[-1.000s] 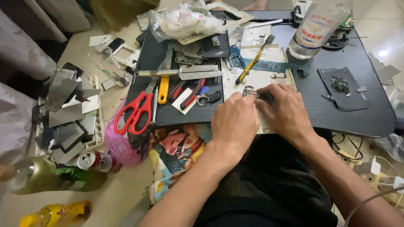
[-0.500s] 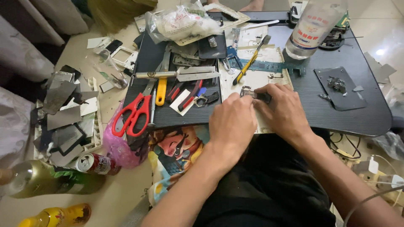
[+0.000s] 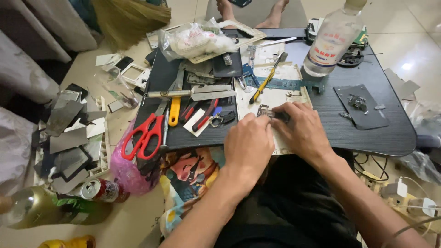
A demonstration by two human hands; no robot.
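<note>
- Work in hand: small dark electronic part (image 3: 274,113), looks like a phone component, lying on a pale work mat (image 3: 257,98) at the front centre of the desk (image 3: 367,138).
- Right hand (image 3: 303,131): grip closed on the part's right end, fingertips pinching it against the mat.
- Left hand (image 3: 248,147): fingers curled down at the part's left edge; looks like it steadies the part. What's under the fingers is hidden; can't tell if it holds a tool.
- Progress, by judgement: mid-job. Part not yet set aside; no sign of reassembly.
- Done so far, prob.: stripped metal bits on black pad (image 3: 360,106), stacked plates on floor tray (image 3: 69,142).
- Tools idle: red scissors (image 3: 144,135), yellow-handled tool (image 3: 174,110), toothbrush (image 3: 267,78). Clear bottle (image 3: 333,39) at rear.
</note>
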